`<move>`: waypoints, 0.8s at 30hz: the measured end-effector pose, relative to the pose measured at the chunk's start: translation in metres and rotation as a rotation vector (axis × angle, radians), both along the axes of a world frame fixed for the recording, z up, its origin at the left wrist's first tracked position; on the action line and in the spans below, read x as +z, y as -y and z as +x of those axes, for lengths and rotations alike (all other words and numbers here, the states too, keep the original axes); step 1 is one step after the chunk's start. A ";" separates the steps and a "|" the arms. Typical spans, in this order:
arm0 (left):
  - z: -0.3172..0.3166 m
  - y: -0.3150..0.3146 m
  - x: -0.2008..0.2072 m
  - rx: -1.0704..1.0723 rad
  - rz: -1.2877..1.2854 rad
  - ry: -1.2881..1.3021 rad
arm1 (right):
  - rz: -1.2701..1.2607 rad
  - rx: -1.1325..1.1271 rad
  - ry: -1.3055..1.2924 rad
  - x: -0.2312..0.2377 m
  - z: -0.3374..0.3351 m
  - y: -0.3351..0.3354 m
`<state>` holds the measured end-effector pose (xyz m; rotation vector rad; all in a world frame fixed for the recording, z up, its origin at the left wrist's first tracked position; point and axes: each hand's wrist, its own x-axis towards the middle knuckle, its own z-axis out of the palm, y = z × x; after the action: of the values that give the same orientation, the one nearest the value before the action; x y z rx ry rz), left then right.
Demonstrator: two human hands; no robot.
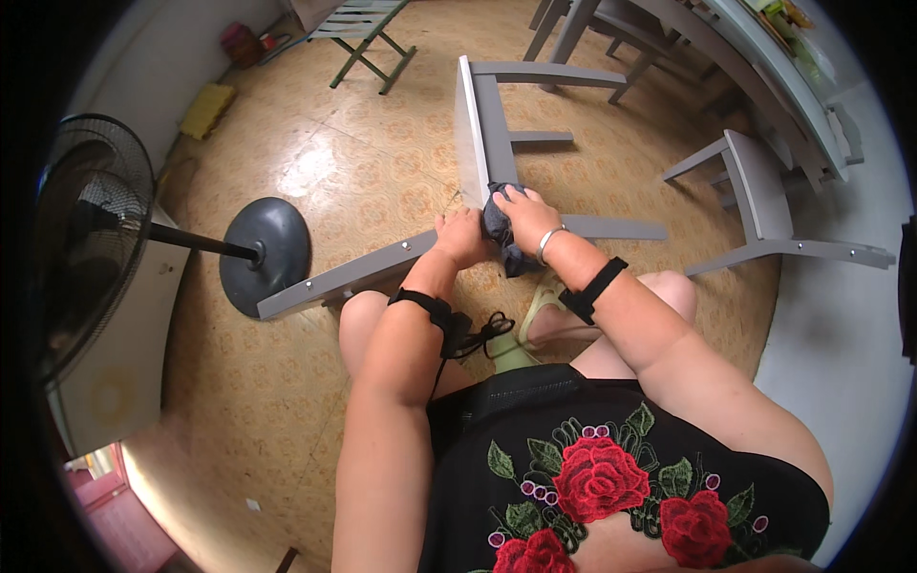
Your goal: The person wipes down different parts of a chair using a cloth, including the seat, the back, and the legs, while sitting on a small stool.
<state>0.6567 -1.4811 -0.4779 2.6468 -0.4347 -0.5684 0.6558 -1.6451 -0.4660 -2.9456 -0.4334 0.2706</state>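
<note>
A grey chair (493,119) lies tipped on its side on the floor in front of me, its legs pointing right and its long back post (353,270) slanting toward the lower left. My left hand (461,237) is closed around the frame where the post meets the seat. Just right of it, my right hand (531,218) presses a bunched dark grey cloth (498,227) against the seat's near corner. The cloth's loose end hangs below the fingers. Some of the left fingertips are hidden behind the frame.
To the left stands a fan with a round black base (266,250), close to the post's end. A second grey chair (757,191) is at the right, beside a table (774,81). A folding stool (361,36) and a yellow block (207,110) sit farther back.
</note>
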 end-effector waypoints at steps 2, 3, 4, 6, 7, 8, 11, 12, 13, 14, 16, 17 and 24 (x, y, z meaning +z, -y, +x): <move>0.004 0.001 -0.001 -0.019 -0.015 -0.022 | 0.037 -0.079 -0.005 0.004 -0.010 -0.001; 0.005 0.001 -0.001 -0.024 -0.027 -0.043 | 0.076 -0.144 -0.010 0.005 -0.015 -0.005; 0.005 0.002 -0.008 0.012 -0.037 0.027 | 0.071 -0.170 0.093 0.001 -0.021 -0.013; 0.010 0.001 -0.009 -0.009 0.029 0.026 | 0.129 -0.188 0.199 -0.002 -0.028 -0.025; 0.008 -0.004 -0.013 -0.007 0.098 0.019 | 0.149 -0.170 0.248 -0.006 -0.031 -0.033; 0.006 0.002 -0.009 -0.017 0.039 0.043 | 0.178 -0.165 0.263 -0.009 -0.033 -0.026; 0.003 0.003 -0.008 -0.019 -0.065 0.085 | 0.211 -0.177 0.206 -0.010 -0.034 -0.007; 0.001 -0.002 -0.011 -0.043 -0.065 0.095 | 0.210 -0.218 0.197 -0.007 -0.037 0.001; 0.002 -0.006 -0.011 -0.059 -0.063 0.113 | 0.211 -0.251 0.195 -0.004 -0.037 0.009; 0.004 -0.007 -0.009 -0.071 -0.053 0.031 | 0.170 -0.310 0.165 -0.002 -0.038 0.023; 0.005 -0.010 -0.011 -0.063 -0.073 0.034 | 0.086 -0.418 0.229 -0.005 -0.043 0.058; 0.006 -0.008 -0.011 -0.053 -0.094 0.046 | 0.075 -0.456 0.316 -0.017 -0.044 0.086; 0.007 -0.006 0.002 -0.051 -0.066 -0.025 | 0.028 -0.982 0.131 -0.053 -0.031 0.244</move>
<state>0.6642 -1.4754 -0.4760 2.5697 -0.5058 -0.5915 0.6251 -1.8892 -0.5187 -2.7490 0.9667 -0.0592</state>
